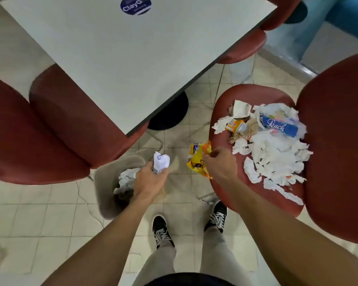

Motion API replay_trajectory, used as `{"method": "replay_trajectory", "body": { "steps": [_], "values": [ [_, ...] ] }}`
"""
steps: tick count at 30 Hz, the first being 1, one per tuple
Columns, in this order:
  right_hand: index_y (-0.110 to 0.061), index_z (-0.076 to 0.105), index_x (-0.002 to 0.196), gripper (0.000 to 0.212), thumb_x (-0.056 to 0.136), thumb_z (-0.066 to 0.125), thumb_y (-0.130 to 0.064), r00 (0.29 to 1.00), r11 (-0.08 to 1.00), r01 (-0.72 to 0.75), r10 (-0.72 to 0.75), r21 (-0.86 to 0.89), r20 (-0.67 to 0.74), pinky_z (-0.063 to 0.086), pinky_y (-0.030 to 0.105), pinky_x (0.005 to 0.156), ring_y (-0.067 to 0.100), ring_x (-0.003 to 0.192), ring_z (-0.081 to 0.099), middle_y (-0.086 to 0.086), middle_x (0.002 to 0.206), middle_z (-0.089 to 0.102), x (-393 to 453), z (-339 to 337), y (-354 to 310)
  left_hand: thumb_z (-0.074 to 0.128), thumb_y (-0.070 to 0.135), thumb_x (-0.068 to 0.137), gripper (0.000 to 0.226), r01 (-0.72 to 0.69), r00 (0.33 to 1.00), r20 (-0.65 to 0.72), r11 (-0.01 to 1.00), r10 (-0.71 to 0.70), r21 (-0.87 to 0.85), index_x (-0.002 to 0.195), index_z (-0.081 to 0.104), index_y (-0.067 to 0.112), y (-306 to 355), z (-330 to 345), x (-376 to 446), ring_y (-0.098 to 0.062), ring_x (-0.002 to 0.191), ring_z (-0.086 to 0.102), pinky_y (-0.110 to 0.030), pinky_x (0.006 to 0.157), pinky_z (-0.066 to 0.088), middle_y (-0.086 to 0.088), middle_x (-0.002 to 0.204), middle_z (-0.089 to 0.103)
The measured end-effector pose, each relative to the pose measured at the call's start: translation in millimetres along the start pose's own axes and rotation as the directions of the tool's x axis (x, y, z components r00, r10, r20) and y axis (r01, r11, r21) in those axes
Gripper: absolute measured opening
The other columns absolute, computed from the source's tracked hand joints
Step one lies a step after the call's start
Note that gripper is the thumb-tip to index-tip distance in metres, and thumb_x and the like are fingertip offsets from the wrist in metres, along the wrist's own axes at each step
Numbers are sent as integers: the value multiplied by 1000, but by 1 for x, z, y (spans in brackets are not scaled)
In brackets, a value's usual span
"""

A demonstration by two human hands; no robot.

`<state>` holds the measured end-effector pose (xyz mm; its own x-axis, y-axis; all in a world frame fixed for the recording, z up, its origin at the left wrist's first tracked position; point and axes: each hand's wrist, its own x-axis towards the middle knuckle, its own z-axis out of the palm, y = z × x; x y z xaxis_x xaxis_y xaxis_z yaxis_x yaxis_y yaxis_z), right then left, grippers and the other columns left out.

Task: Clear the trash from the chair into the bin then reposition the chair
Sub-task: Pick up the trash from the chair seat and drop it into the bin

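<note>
A red chair [227, 112] stands at the right, its seat covered with torn white tissue [275, 153], a blue wrapper [280, 125] and a small orange packet [233, 124]. My right hand [219, 164] grips a yellow snack wrapper [197, 159] just off the seat's left edge. My left hand [151, 180] holds a crumpled white paper ball [161, 162] beside the right rim of the beige bin [103, 182]. The bin sits on the floor at lower centre-left with crumpled paper inside.
A white table [122, 58] on a black round base [171, 114] fills the upper middle. More red chairs stand at the left [50, 129] and the far right [246, 46]. My feet in black sneakers [217, 215] stand on the tiled floor between bin and chair.
</note>
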<state>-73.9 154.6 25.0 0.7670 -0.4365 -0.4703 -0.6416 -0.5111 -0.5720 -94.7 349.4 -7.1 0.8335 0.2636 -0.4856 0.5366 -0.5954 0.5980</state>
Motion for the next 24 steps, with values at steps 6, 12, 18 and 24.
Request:
{"method": "replay_trajectory", "body": {
  "steps": [6,12,18,24],
  "values": [
    [-15,67,83,17,82,61,-31,988,997,72,-72,0,139,42,28,62,23,78,62,2,80,68,-32,60,-35,57,45,80,30,150,986,-74,989,-149,9,101,62,23,-71,-51,7,-25,88,59,-34,76,46,2,88,65],
    [-26,55,67,21,79,66,-38,975,995,78,-64,-62,211,54,35,72,24,81,65,2,83,68,-53,115,-55,56,53,79,41,260,963,-87,965,-256,37,108,61,23,-124,-75,14,-30,96,60,-37,83,48,-5,101,67],
    [-21,58,76,37,66,74,-52,949,989,58,-12,-138,315,49,31,66,18,77,63,-2,78,66,-71,156,-64,51,73,76,67,307,951,-63,948,-302,88,125,53,27,-153,-84,20,-33,108,58,-36,86,44,-6,113,65],
    [-18,61,86,20,76,68,-34,932,977,44,35,-208,360,46,28,68,23,86,63,4,90,68,-66,159,-50,53,62,83,52,330,943,-91,935,-321,127,113,57,19,-153,-84,23,-37,108,57,-38,84,46,-13,113,64]
  ]
}}
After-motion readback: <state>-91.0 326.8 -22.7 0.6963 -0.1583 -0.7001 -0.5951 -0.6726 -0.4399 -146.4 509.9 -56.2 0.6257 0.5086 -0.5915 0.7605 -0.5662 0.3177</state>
